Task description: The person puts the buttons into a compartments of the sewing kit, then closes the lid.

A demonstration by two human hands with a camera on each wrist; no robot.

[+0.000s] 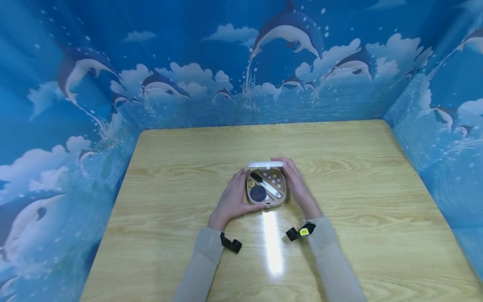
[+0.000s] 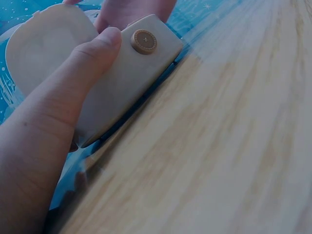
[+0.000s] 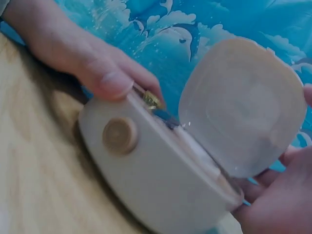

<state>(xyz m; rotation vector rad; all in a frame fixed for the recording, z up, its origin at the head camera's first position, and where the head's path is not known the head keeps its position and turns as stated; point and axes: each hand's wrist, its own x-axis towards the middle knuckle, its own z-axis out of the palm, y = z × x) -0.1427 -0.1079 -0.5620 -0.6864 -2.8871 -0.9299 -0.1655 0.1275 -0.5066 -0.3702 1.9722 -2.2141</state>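
A small cream sewing box (image 3: 161, 180) sits in the middle of the table with its hinged lid (image 1: 260, 165) raised. My left hand (image 1: 235, 198) grips the box's left side, its thumb along the front edge by the round brown button-shaped knob (image 2: 144, 42). At the right side, my right hand (image 1: 298, 184) holds the raised lid, fingers reaching behind it. Inside the box lie a dark round piece (image 1: 258, 193), a long white tool (image 1: 272, 190) set diagonally, several small buttons (image 1: 274, 176) and a small gold-coloured item (image 1: 251, 183).
The wood-grain table (image 1: 170, 188) extends around the box. Blue dolphin-print curtains (image 1: 211, 105) border its back and sides. Each wrist carries a black strap-on camera (image 1: 235, 246). A bright light reflection lies on the tabletop in front of the box.
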